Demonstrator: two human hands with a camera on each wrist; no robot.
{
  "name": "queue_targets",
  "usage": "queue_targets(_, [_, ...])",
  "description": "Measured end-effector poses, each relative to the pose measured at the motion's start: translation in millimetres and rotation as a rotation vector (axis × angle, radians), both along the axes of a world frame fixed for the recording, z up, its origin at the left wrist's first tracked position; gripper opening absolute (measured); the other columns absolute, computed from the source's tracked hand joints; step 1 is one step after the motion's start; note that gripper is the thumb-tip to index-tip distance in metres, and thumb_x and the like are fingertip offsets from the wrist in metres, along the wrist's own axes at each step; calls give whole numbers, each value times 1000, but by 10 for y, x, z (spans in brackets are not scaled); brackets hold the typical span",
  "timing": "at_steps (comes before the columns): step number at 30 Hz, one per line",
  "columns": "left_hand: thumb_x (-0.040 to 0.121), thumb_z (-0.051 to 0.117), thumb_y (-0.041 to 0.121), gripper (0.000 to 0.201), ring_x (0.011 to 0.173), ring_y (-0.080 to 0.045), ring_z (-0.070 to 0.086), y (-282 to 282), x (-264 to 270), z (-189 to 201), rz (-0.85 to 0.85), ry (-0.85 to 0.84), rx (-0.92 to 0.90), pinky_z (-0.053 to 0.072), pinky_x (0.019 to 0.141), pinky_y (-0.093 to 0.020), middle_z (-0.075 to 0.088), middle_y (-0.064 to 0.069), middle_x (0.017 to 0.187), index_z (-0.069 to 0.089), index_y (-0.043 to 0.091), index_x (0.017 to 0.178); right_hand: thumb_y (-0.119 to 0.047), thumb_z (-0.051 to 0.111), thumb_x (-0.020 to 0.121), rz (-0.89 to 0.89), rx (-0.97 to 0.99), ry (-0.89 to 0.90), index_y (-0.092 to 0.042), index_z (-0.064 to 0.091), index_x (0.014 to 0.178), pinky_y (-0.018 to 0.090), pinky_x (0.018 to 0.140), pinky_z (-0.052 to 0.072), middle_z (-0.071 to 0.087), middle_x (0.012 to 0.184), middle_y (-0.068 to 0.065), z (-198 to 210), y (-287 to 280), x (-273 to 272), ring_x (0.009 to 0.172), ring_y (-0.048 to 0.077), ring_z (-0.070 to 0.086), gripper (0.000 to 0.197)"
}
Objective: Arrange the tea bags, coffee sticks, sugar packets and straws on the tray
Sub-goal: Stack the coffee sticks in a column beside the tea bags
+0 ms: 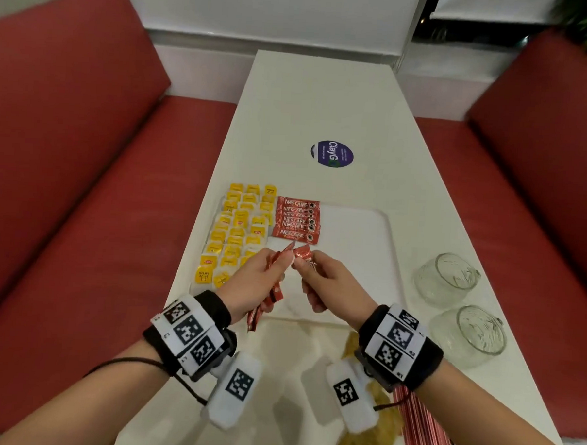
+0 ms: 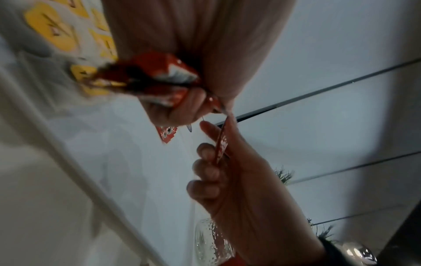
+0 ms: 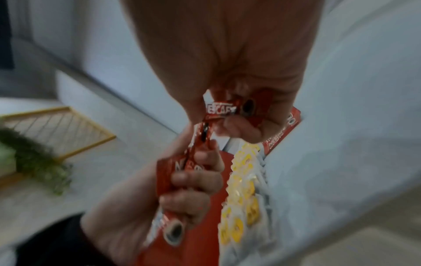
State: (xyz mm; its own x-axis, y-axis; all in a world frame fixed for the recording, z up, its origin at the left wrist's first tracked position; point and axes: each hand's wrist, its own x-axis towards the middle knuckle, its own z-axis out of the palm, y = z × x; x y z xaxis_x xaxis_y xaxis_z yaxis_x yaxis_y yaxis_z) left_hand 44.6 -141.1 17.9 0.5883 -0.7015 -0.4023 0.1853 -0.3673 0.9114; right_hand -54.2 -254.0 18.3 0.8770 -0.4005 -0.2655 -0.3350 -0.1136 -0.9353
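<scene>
Over the near part of the white tray (image 1: 385,234), my left hand (image 1: 276,260) grips a bunch of red coffee sticks (image 1: 268,297). My right hand (image 1: 304,263) pinches a single coffee stick (image 1: 301,251) at the top of that bunch. Several more coffee sticks (image 1: 296,222) lie overlapped in a column on the tray. Yellow tea bags (image 1: 239,229) fill its left side in rows. The right wrist view shows my right hand's stick (image 3: 224,109) above the bunch (image 3: 173,216). Brown sugar packets (image 1: 369,430) and red straws (image 1: 417,433) lie on the table near me.
Two empty glass cups (image 1: 447,278) (image 1: 471,330) stand at the table's right edge beside the tray. A round purple sticker (image 1: 332,153) lies farther along the white table (image 1: 326,98). Red bench seats (image 1: 83,177) flank both sides.
</scene>
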Motion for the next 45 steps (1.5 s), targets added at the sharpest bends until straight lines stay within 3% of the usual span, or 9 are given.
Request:
queue_targets(7, [81, 65, 49, 34, 37, -6, 31, -265, 363, 59, 74, -177, -36, 27, 38, -18, 35, 10, 47, 56, 17, 79, -1, 42, 91, -51, -147, 61, -7, 59, 112, 9, 53, 44, 51, 91, 6, -11, -432, 269, 70, 11, 55, 28])
queue_targets(10, [85, 64, 44, 34, 42, -8, 32, -396, 601, 15, 111, -292, -19, 27, 47, -23, 34, 4, 53, 54, 13, 73, -2, 56, 88, -79, -180, 25, -5, 60, 113, 17, 59, 52, 57, 86, 8, -71, -563, 390, 68, 16, 61, 26])
queue_targets(13, [94, 50, 39, 38, 43, -5, 36, -476, 734, -46, 18, -413, 12, 29, 49, -23, 38, 2, 55, 44, 15, 66, -6, 66, 83, -136, -177, 3, -13, 63, 100, 24, 59, 54, 61, 82, 4, -155, -673, 469, 67, 16, 63, 19])
queue_targets(18, [94, 50, 40, 29, 56, -19, 51, -497, 823, -197, -129, -631, 118, 37, 52, -28, 57, -1, 69, 58, 12, 89, -11, 68, 84, -109, -160, 1, -24, 63, 82, 16, 52, 46, 65, 78, 0, -261, -789, 515, 68, 7, 59, 13])
queue_targets(22, [84, 67, 37, 20, 80, -9, 66, -536, 867, -246, -218, -473, 85, 46, 64, -15, 68, 11, 90, 66, 25, 99, -9, 67, 84, -7, -131, -23, -22, 63, 84, 18, 54, 48, 65, 78, 1, -277, -814, 574, 59, -2, 55, 13])
queue_targets(26, [83, 71, 23, 9, 67, 11, 59, -568, 935, -199, -231, -421, 16, 38, 61, -4, 66, 15, 74, 66, 28, 78, -3, 67, 81, -30, 47, -75, -8, 64, 93, 16, 53, 47, 66, 70, 0, -237, -846, 595, 53, 0, 56, 13])
queue_targets(32, [82, 71, 21, 4, 59, 9, 58, -534, 975, -209, -210, -282, -16, 39, 57, -4, 68, 19, 66, 69, 22, 80, 8, 63, 81, -24, 153, -79, -4, 64, 92, 15, 61, 53, 66, 77, -1, -225, -916, 540, 61, 1, 64, 17])
queue_targets(37, [82, 72, 16, 9, 82, 4, 64, -524, 1031, -187, -319, -300, 79, 46, 73, -7, 71, 13, 85, 71, 25, 84, 2, 66, 81, -53, 42, -14, -12, 67, 83, 16, 64, 54, 65, 77, 1, -307, -947, 536, 59, 1, 62, 14])
queue_targets(45, [80, 74, 19, 21, 90, -11, 60, -665, 1085, -268, -320, -510, 293, 40, 78, -21, 67, 3, 96, 70, 14, 100, -6, 72, 78, -75, -180, 86, -16, 69, 78, 9, 63, 50, 67, 70, -5, -369, -966, 562, 55, -2, 62, 11])
